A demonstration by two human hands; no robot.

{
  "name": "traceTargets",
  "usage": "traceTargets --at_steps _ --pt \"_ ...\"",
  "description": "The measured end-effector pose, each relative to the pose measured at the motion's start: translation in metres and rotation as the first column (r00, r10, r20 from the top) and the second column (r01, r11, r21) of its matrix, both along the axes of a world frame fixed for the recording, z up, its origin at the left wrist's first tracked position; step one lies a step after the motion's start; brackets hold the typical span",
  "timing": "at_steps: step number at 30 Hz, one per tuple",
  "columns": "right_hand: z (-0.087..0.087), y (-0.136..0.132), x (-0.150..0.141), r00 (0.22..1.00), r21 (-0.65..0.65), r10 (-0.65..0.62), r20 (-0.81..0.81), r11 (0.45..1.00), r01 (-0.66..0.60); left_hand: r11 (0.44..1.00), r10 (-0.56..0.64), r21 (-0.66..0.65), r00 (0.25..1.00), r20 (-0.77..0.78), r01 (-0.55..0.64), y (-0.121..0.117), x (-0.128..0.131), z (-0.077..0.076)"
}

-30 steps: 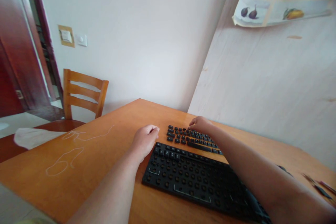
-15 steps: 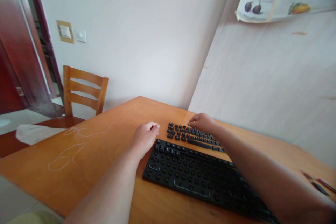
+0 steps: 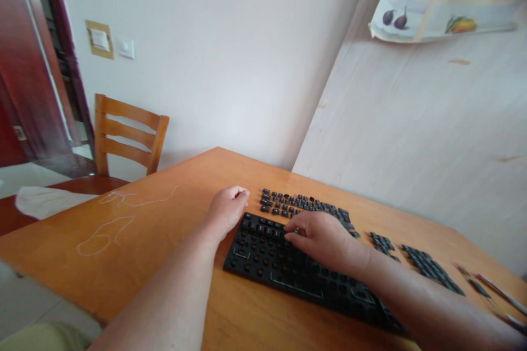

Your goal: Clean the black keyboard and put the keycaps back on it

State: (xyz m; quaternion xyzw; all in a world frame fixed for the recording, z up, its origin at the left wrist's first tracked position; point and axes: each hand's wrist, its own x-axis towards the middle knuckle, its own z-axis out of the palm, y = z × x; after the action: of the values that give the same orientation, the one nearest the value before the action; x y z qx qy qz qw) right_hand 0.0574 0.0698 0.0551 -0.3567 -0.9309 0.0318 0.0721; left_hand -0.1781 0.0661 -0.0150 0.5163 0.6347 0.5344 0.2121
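Observation:
A black keyboard (image 3: 284, 271) lies at an angle on the table. Keycaps cover part of its top rows at the left; bare switches show lower down. Over the upper rows is my right hand (image 3: 317, 236), thumb and forefinger pinched on a small dark keycap, mostly hidden by the fingertips. My left hand (image 3: 228, 208) rests in a loose fist on the table beside the keyboard's upper left corner. Whatever it may hold is hidden. Behind the keyboard sit rows of loose black keycaps (image 3: 315, 205), partly covered by my right hand.
Two more groups of keycaps (image 3: 430, 269) lie to the right. Thin tools (image 3: 480, 288) are at the table's right edge. White chalk-like lines (image 3: 101, 238) mark the wooden table (image 3: 164, 285) at the left. A wooden chair (image 3: 129, 137) stands beyond it.
My right hand has come back from the loose keycaps to the keyboard's upper rows, fingers still pinched. My left hand stays closed near the keyboard's corner. The view has shifted slightly.

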Motion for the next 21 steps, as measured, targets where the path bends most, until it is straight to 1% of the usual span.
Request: traceTargets --at_steps 5,13,21 --pt "-0.0037 -0.0021 -0.0025 0.998 0.013 -0.007 0.064 1.0 0.006 1.0 0.006 0.007 1.0 -0.002 -0.006 -0.0011 0.0014 0.0023" --pt "-0.0042 -0.005 -0.0046 0.992 0.024 -0.061 0.108 0.998 0.058 1.0 -0.007 0.004 1.0 0.0 0.007 0.0023 -0.001 -0.0012" --pt "-0.0021 -0.0016 -0.0071 0.99 0.011 -0.04 0.134 0.999 0.038 1.0 -0.008 -0.002 1.0 -0.002 0.008 0.0014 -0.0012 -0.0007"
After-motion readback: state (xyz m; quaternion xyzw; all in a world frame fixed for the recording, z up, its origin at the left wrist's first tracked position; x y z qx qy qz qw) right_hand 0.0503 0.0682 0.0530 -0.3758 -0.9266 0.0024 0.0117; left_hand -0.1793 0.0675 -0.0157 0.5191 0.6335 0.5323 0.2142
